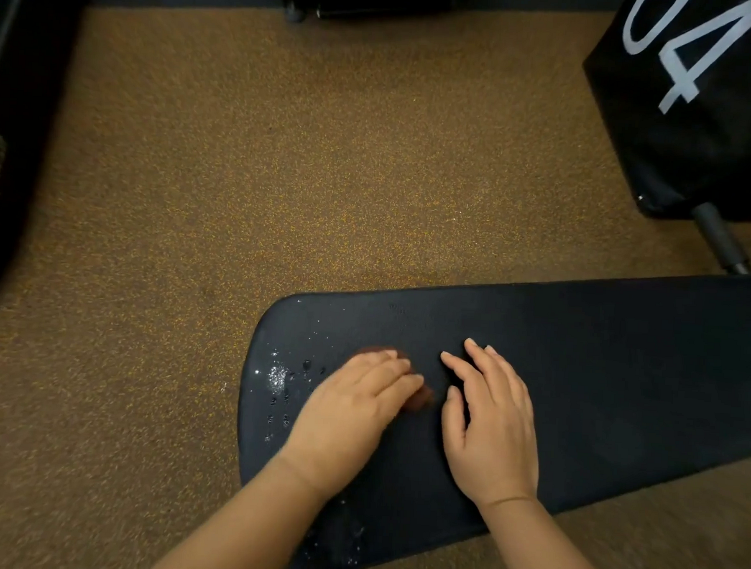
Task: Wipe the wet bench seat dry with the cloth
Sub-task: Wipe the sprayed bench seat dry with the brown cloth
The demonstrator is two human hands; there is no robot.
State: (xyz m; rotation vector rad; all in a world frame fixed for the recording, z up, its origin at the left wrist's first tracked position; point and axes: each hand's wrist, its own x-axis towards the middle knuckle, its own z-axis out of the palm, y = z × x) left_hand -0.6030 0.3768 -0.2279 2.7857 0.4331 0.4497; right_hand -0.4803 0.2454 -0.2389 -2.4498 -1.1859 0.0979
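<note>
Flat against the seat, the fingers of the left hand (350, 407) press down on a small brown cloth (418, 397), which peeks out only at the fingertips, at about one o'clock from the knuckles; most of it is hidden under the palm. Just to the right, at three o'clock, the right hand (490, 425) lies open with its fingers spread and resting on the bare seat, holding nothing. Both hands sit near the rounded left end of the black bench seat (622, 362). Water drops (278, 377) glisten at nine o'clock from the left hand, and more show at six o'clock beside the left forearm. Brown speckled floor (240, 168) surrounds the bench, and a black box (699, 127) with white numerals stands at one o'clock.
</note>
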